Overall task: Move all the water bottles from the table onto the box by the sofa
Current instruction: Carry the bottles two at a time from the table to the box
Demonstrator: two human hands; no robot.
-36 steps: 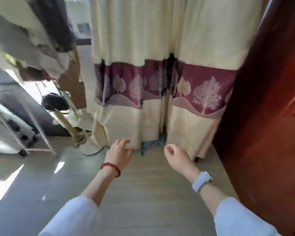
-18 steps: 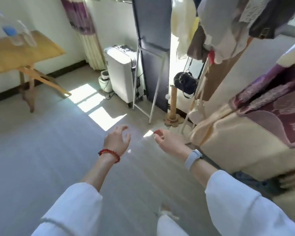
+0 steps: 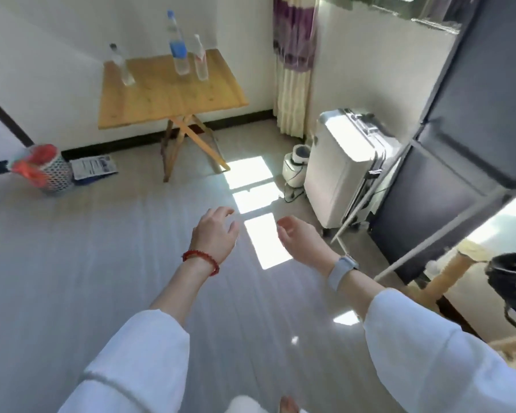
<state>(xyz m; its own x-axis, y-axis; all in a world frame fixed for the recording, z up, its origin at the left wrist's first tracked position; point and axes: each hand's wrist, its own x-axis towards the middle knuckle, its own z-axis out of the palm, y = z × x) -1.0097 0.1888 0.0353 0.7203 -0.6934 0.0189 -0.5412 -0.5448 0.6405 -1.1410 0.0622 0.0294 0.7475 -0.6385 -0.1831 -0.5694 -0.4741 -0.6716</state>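
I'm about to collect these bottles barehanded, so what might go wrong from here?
The three bottles stand tall and narrow on a folding table, so a bump may topple them. A cable trails on the floor beside the suitcase: a possible trip. Both the left hand and right hand are empty; carrying all three at once risks a drop.

I wear a white top with loose, wide sleeves, the left sleeve [image 3: 137, 362] and the right sleeve [image 3: 435, 350] both ending partway up my forearms. A string of small red beads, my bracelet [image 3: 200, 259], circles my left wrist. On my right wrist sits a pale grey band [image 3: 341, 271], probably a smartwatch strap.
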